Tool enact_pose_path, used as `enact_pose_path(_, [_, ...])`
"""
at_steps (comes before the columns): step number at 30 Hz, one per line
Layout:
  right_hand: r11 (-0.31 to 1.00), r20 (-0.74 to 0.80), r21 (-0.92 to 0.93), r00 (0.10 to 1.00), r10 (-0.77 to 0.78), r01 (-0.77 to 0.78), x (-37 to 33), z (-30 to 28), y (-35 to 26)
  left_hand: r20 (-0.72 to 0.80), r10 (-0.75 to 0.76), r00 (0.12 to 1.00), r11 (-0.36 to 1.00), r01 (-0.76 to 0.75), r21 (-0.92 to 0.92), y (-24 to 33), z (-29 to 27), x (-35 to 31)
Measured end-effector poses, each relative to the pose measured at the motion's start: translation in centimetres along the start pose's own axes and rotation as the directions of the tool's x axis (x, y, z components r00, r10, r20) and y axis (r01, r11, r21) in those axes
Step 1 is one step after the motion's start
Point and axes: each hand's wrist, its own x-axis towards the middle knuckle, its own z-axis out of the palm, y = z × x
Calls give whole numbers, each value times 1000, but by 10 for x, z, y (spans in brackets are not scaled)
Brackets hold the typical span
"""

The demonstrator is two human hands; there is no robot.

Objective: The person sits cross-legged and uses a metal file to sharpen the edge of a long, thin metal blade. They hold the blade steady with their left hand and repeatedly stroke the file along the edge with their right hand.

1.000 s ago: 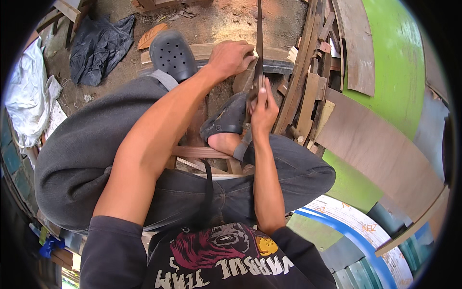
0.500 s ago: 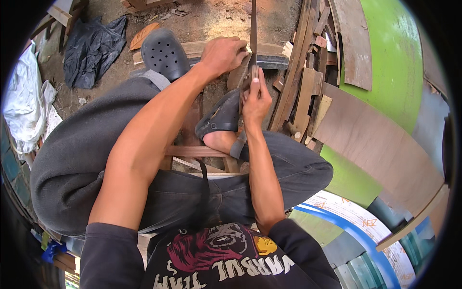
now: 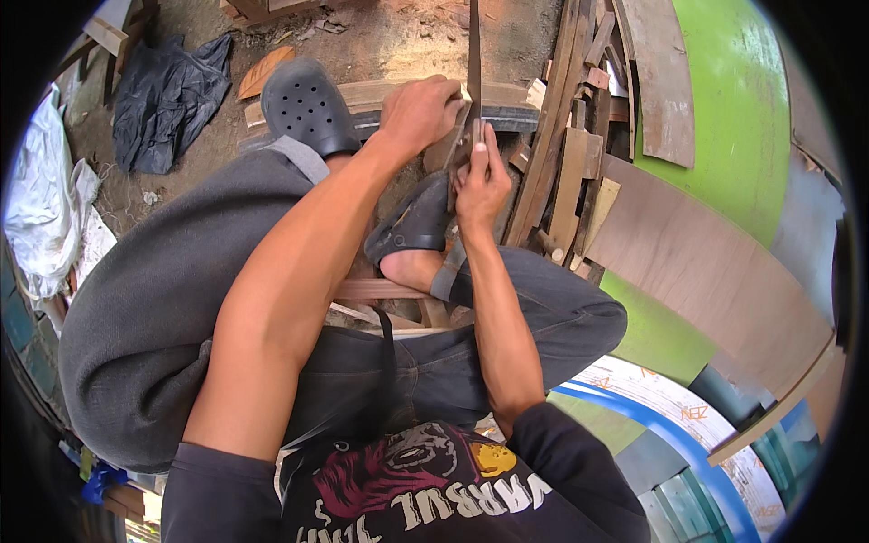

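My right hand (image 3: 482, 185) is closed on the handle of a handsaw, its index finger stretched along the side. The saw's narrow dark blade (image 3: 475, 59) points away from me and crosses a long wooden board (image 3: 509, 95) edge-on. My left hand (image 3: 418, 116) is closed at the board just left of the blade; its fingertips are partly hidden, and a pale wood edge shows beside them. A dark clog (image 3: 308, 104) on my left foot is against the board's left part. My other clog (image 3: 412, 217) is below the saw handle.
Wood offcuts and long strips (image 3: 557, 154) are piled on the right, beside curved plywood pieces (image 3: 715, 262) and a green sheet (image 3: 733, 100). A black plastic bag (image 3: 172, 104) and white sheeting (image 3: 41, 208) lie on the left. A wooden crosspiece (image 3: 380, 289) is between my legs.
My left forearm and elbow have shifted slightly right, and the view has moved a little. Both hands keep their holds; the saw is in nearly the same place across the board.
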Motion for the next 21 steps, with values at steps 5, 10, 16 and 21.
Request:
enact_pose_path(5, [992, 89, 77, 992, 95, -102, -21, -15, -23, 6, -13, 1000, 1000, 13, 16, -6, -9, 2])
enact_pose_path(10, [974, 68, -91, 975, 212, -206, -149, -86, -5, -35, -55, 998, 998, 55, -20, -17, -7, -9])
enact_pose_path(16, [999, 12, -38, 1000, 1, -1, -58, -22, 37, -37, 93, 995, 996, -94, -4, -11, 3, 3])
enact_pose_path(21, [978, 155, 160, 982, 112, -136, -49, -49, 8, -8, 41, 999, 998, -41, 47, -12, -2, -3])
